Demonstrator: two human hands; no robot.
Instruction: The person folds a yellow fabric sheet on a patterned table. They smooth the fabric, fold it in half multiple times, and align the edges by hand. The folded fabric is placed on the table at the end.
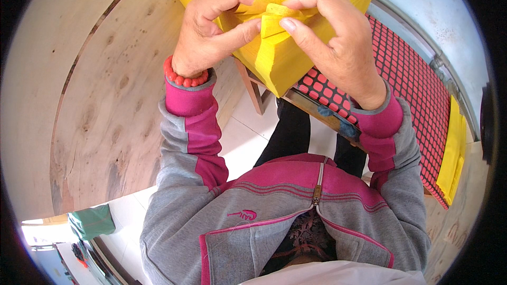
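A large piece of yellow, fabric-like sheet [274, 68] lies spread at the top of the view, its near corner hanging down in a point. Both hands hold it near its middle, where the material is bunched into folds. My left hand [211, 26], with red beads at the wrist, pinches the folds between thumb and fingers. Opposite it, my right hand [338, 31] grips the same gathered part, thumb pressed on a small folded tab. What lies beneath the yellow sheet is hidden.
To the left stands a wide wooden board or tabletop [105, 100]. A red-and-black checked surface [406, 74] runs along the right, with folded yellow material [453, 153] at its end. A wooden leg [252, 89] shows below. Something green [92, 221] sits at lower left.
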